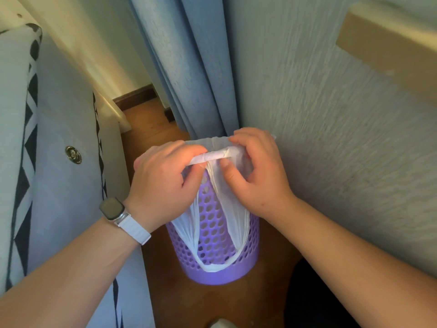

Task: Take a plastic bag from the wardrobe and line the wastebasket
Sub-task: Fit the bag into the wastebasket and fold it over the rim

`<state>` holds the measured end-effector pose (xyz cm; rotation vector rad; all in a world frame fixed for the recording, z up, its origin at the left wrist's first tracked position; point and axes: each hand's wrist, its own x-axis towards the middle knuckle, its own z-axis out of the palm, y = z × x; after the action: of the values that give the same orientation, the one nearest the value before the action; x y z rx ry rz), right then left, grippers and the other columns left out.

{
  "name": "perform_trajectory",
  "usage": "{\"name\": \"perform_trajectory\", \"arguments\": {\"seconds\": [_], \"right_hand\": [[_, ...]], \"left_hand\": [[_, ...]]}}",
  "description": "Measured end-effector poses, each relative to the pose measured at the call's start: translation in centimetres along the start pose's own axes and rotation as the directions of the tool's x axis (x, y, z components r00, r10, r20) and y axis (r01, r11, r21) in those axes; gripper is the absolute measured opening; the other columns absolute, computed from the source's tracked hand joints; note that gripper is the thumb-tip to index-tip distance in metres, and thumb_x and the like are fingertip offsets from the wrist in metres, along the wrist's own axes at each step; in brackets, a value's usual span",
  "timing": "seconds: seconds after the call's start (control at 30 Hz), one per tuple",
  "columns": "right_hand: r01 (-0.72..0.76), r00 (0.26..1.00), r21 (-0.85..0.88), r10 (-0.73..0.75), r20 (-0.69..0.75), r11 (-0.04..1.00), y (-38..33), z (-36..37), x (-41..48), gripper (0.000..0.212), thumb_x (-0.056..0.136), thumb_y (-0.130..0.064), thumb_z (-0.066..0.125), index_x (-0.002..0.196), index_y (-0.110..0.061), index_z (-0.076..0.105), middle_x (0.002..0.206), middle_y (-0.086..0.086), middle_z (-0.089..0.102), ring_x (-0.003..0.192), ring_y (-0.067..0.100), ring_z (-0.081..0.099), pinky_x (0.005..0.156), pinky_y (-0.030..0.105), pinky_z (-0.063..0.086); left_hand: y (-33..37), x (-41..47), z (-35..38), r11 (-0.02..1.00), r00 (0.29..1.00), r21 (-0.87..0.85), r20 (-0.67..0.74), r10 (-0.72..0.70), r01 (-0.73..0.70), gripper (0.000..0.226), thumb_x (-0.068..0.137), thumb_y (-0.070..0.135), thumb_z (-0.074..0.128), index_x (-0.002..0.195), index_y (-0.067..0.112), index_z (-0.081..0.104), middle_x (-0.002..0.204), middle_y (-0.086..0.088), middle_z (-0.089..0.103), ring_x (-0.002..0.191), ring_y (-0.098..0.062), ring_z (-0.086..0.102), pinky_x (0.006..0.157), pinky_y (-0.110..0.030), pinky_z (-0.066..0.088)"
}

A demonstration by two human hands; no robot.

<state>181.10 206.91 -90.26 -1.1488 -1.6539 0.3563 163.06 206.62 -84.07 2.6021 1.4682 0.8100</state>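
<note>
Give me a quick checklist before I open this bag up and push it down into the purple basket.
1. Grip on the bag: ok. The left hand and right hand both pinch the top edge of the plastic bag.
2. Bag mouth open: not ok. The top edge is rolled flat between the fingers.
3. Bag lined up over the wastebasket: ok. It is held above the basket.
4. Bag inside the basket: not ok. Its handle loops appear to hang down the outside of the front wall.
5. Basket interior free: cannot tell. The hands and bag hide the opening.
6. Basket upright on the floor: ok.
</note>
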Motion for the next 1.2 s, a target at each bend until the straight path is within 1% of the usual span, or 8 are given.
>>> {"name": "perform_trajectory", "arguments": {"seconds": [0.1, 0.2, 0.4, 0.57, 0.7, 0.83, 1.07, 1.2], "right_hand": [[-0.031, 0.999, 0.007, 0.030, 0.020, 1.000, 0.8, -0.7, 0.6, 0.046, 0.085, -0.038, 0.058, 0.117, -0.005, 0.062, 0.123, 0.008, 0.059, 0.117, 0.025, 0.055, 0.103, 0.047, 0.043], [-0.066, 0.996, 0.011, 0.065, 0.053, 0.998, 1.3, -0.8, 0.9, 0.047, 0.086, -0.039, 0.056, 0.118, -0.005, 0.062, 0.122, 0.008, 0.060, 0.118, 0.024, 0.054, 0.105, 0.042, 0.042], [-0.091, 0.995, 0.004, 0.091, -0.042, 0.996, 1.3, -0.5, 0.8, 0.030, 0.089, -0.034, 0.054, 0.097, -0.007, 0.064, 0.097, 0.002, 0.062, 0.094, 0.021, 0.058, 0.086, 0.035, 0.043], [-0.075, 0.992, -0.024, 0.073, -0.102, 0.997, 0.6, -0.3, 0.7, 0.024, 0.090, -0.032, 0.055, 0.090, -0.008, 0.060, 0.090, -0.001, 0.058, 0.085, 0.023, 0.055, 0.078, 0.041, 0.043], [-0.032, 0.996, -0.079, 0.024, -0.089, 0.996, -0.2, 0.0, 0.4, 0.028, 0.089, -0.035, 0.057, 0.093, -0.008, 0.063, 0.093, 0.004, 0.062, 0.089, 0.026, 0.057, 0.081, 0.044, 0.043], [-0.017, 0.997, -0.057, 0.012, -0.078, 0.998, -0.9, 0.3, 0.3, 0.028, 0.088, -0.035, 0.059, 0.095, -0.008, 0.063, 0.094, 0.005, 0.062, 0.091, 0.024, 0.057, 0.083, 0.043, 0.043], [0.054, 0.998, 0.041, -0.054, 0.013, 0.998, -0.4, -0.4, 0.4, 0.037, 0.087, -0.033, 0.061, 0.111, -0.005, 0.063, 0.114, 0.006, 0.062, 0.108, 0.023, 0.058, 0.096, 0.048, 0.045], [0.011, 1.000, 0.082, -0.013, 0.022, 0.997, 0.6, -1.1, 1.2, 0.043, 0.085, -0.035, 0.060, 0.115, -0.004, 0.064, 0.117, 0.008, 0.062, 0.113, 0.023, 0.058, 0.101, 0.044, 0.044]], "left_hand": [[-0.5, 0.1, -0.2, 0.999, 1.000, -0.044, -0.014, -0.015, 0.014, 0.024, 0.093, 0.022, 0.050, 0.099, 0.012, 0.071, 0.077, 0.004, 0.061, 0.070, -0.017, 0.056, 0.060, -0.041, 0.045], [-0.7, 0.3, -0.6, 0.993, 0.999, -0.118, -0.050, -0.011, 0.005, 0.023, 0.093, 0.020, 0.050, 0.095, 0.010, 0.070, 0.074, 0.012, 0.052, 0.068, -0.010, 0.051, 0.061, -0.032, 0.043], [-0.4, 0.3, -0.7, 0.986, 0.997, -0.169, -0.075, -0.030, 0.017, 0.019, 0.093, 0.015, 0.052, 0.095, 0.007, 0.069, 0.078, 0.004, 0.059, 0.072, -0.015, 0.057, 0.063, -0.034, 0.046], [-0.2, 0.0, -1.2, 0.996, 0.997, -0.092, -0.078, 0.009, -0.017, 0.026, 0.093, 0.023, 0.051, 0.100, 0.007, 0.069, 0.085, -0.003, 0.064, 0.078, -0.020, 0.059, 0.068, -0.035, 0.047], [1.3, 0.0, -1.2, 0.996, 0.998, 0.087, -0.048, 0.041, -0.037, 0.035, 0.091, 0.031, 0.052, 0.114, 0.009, 0.066, 0.099, -0.005, 0.068, 0.089, -0.022, 0.062, 0.078, -0.036, 0.044], [2.7, 0.2, -0.5, 0.975, 0.998, 0.213, 0.004, 0.063, -0.062, 0.028, 0.095, 0.026, 0.050, 0.114, 0.013, 0.066, 0.088, -0.004, 0.065, 0.078, -0.025, 0.060, 0.070, -0.036, 0.043], [0.4, 0.1, -0.3, 0.998, 0.998, 0.068, 0.064, -0.022, 0.018, 0.023, 0.093, 0.025, 0.049, 0.106, 0.015, 0.066, 0.082, 0.000, 0.058, 0.074, -0.020, 0.055, 0.061, -0.032, 0.041], [-0.4, 0.2, -0.6, 0.999, 0.999, 0.040, 0.045, -0.006, 0.005, 0.025, 0.092, 0.029, 0.047, 0.105, 0.015, 0.064, 0.080, 0.007, 0.051, 0.076, -0.018, 0.052, 0.062, -0.030, 0.038]]}}
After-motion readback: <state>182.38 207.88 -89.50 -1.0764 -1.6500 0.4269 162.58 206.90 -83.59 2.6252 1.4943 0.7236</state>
